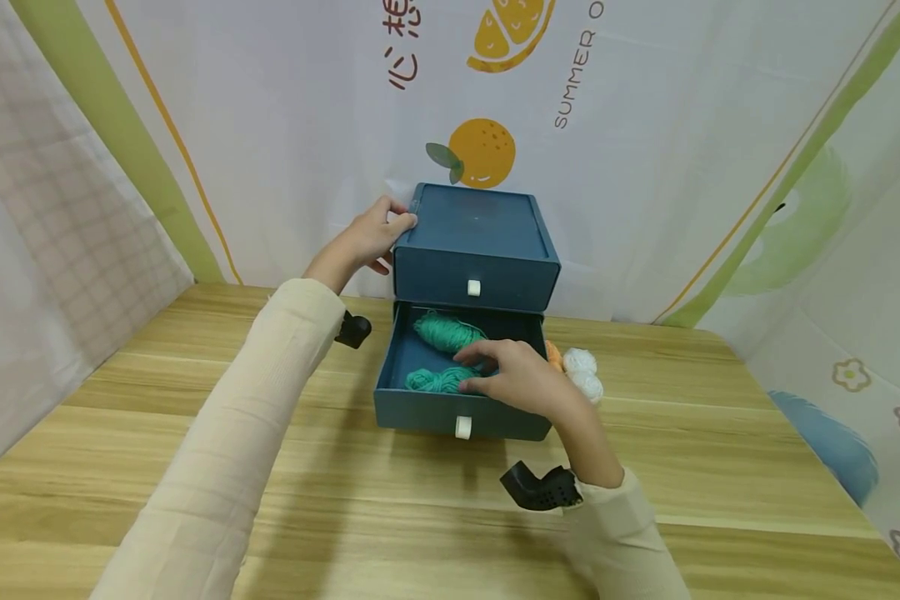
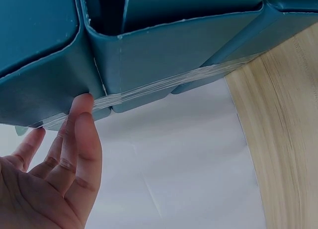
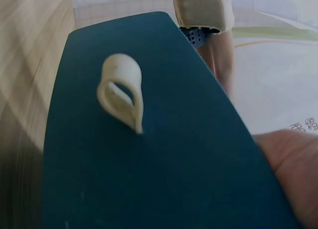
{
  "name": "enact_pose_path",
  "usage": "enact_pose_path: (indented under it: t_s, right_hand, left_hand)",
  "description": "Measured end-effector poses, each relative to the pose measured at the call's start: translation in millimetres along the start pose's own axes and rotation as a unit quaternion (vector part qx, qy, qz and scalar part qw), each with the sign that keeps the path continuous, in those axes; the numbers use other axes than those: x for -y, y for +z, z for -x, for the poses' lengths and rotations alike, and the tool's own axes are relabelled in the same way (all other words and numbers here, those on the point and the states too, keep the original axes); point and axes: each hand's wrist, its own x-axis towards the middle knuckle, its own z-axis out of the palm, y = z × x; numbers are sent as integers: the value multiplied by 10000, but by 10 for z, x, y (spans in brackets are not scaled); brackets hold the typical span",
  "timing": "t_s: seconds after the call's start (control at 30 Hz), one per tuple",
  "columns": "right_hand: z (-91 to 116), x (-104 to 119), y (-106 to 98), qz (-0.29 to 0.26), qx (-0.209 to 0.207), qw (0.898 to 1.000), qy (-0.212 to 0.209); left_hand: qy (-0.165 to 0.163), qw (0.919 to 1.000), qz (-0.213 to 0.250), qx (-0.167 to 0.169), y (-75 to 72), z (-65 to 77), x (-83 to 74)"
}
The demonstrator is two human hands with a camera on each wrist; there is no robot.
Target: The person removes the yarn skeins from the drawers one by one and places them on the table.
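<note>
A dark blue two-tier drawer box (image 1: 480, 221) stands on the table, its lower drawer (image 1: 420, 408) pulled out and its upper one closed. Two green yarn skeins lie in the lower drawer: one at the back (image 1: 446, 332) and another near the front (image 1: 437, 381). My left hand (image 1: 367, 237) rests against the box's upper left side; in the left wrist view its fingertips (image 2: 82, 101) touch the side panel. Over the open drawer, my right hand (image 1: 521, 375) bends loosely, with thumb and fingers apart beside the front skein. What lies beneath its palm is hidden.
Right of the drawer sit white yarn balls (image 1: 581, 362) and an orange one (image 1: 553, 357), partly hidden. Each drawer has a white loop pull, such as the lower drawer's pull (image 1: 462, 427). Behind the box hangs a printed white curtain (image 1: 292, 125). The wooden table (image 1: 390, 517) extends in front.
</note>
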Motion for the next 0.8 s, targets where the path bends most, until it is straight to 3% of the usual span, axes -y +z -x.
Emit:
enact_pose_path:
  t_s: [0.3,0.53,0.8]
  right_hand:
    - [-31,-34,-11,-170,402,9974,579]
    - [-24,-35,-12,-197,472,9965,660]
    - [-9,-35,-19,-215,170,9984,485]
  left_hand:
    - [-6,10000,-16,2,-5,-2,5]
    - [-46,10000,20,7,2,2,-12]
    - [-41,10000,24,66,-4,17,-21]
